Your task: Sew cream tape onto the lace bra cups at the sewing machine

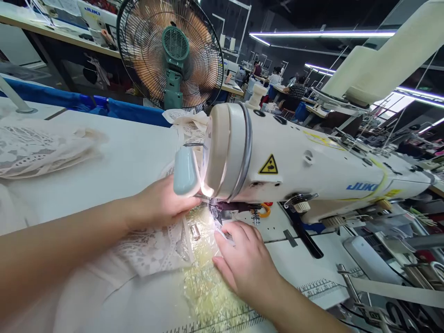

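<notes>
A white JUKI sewing machine (312, 171) lies across the table, its lamp lit over the presser foot (215, 213). White lace fabric (156, 249) lies under the needle area. My left hand (163, 203) rests on the lace behind the foot, its fingertips hidden by the machine head and a pale blue guard (185, 171). My right hand (243, 261) lies on the fabric just in front of the foot, fingers bent and pressed on the cloth beside the needle.
More lace (38, 148) is heaped at the far left of the white table (132, 157). A green standing fan (171, 53) stands behind it. A printed ruler (222, 323) runs along the near edge. Other workers sit at machines in the far background (277, 76).
</notes>
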A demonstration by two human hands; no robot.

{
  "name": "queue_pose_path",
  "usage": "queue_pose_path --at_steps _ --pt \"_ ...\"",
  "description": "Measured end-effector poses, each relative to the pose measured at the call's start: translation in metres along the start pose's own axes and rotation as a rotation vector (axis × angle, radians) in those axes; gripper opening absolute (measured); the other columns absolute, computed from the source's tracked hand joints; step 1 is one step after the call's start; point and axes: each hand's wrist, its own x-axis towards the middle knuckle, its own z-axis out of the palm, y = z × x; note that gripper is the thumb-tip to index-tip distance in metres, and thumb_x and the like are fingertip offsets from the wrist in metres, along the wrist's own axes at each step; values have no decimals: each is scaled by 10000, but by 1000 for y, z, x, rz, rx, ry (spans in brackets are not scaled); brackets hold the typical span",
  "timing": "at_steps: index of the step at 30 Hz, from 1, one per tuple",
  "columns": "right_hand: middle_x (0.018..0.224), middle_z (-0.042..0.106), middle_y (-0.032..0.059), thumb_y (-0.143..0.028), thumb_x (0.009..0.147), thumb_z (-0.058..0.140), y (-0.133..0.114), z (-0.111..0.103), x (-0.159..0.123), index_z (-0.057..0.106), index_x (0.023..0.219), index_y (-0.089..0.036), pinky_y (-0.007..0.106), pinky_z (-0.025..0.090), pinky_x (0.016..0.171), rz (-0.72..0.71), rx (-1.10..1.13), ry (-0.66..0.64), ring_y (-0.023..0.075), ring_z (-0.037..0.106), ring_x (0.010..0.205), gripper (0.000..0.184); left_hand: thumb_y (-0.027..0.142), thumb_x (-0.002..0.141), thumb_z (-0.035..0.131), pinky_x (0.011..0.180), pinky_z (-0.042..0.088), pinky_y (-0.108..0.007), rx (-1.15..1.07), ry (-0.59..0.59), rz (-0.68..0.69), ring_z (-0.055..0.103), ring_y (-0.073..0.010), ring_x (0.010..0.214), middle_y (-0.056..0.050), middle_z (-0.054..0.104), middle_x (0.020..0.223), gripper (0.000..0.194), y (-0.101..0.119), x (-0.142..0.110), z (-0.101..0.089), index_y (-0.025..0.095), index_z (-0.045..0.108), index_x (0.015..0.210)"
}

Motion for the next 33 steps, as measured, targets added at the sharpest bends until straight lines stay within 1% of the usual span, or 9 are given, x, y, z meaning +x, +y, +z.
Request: queue_pose_path --at_steps 5,7,10,14,17,20,22,25,33 --pt "951 611 90 -162 848 500 -19 -12 -30 618 938 -163 337 509 770 28 307 62 210 556 888 148 116 758 506 777 452 -377 71 -291 100 563 -226 767 -66 656 789 165 32 -6 -17 198 643 802" --pt "934 611 89 -166 851 488 -30 -8 -36 605 980 -169 324 519 734 51 385 119 202 568 855 174 103 756 487 782 446 -369 22 -291 52 547 -201 705 -37 621 682 150 38 -5 -22 194 595 706" --pt "1063 586 127 -219 878 473 -51 4 -36 497 1253 -174 346 531 748 101 448 200 220 582 920 379 197 820 463 587 422 -266 -241 -220 -60 494 -149 604 3 534 621 174 42 0 -32 192 514 654" --pt "1052 606 130 -321 857 547 -78 13 -20 389 1403 -156 349 534 756 104 578 56 232 606 922 593 341 878 443 450 364 -211 -548 -149 -251 418 -103 499 39 432 569 248 49 7 -41 198 442 676" --pt "820 650 86 -260 836 556 -83 10 -7 625 1166 -120 301 514 655 181 598 -34 212 620 751 365 356 902 371 438 378 -217 -326 -99 -376 442 -112 469 43 423 529 264 54 6 -34 211 389 683" --pt "759 682 86 -170 835 490 -69 6 -5 709 902 -133 290 484 626 316 564 29 208 634 711 233 278 855 372 482 391 -255 -71 -70 -401 506 -158 527 8 505 568 186 56 -1 -18 209 429 692" --pt "805 712 88 -154 834 470 -56 4 -9 708 911 -139 295 479 642 387 544 27 214 653 740 251 205 812 376 476 358 -267 21 -87 -397 534 -184 558 -20 579 638 161 59 -8 -8 195 536 820" --pt "882 732 80 -166 834 475 -40 0 -17 686 1053 -160 299 475 664 424 506 -45 221 668 788 304 127 763 392 441 270 -265 149 -164 -368 545 -177 553 -38 627 738 354 65 -14 0 203 610 1032" --pt "939 719 84 -204 887 431 -33 -10 -9 635 1201 -192 295 428 664 444 301 -301 233 647 850 375 142 790 426 437 228 -275 292 -398 -432 572 -204 574 -71 632 842 386 71 1 1 225 669 1079"
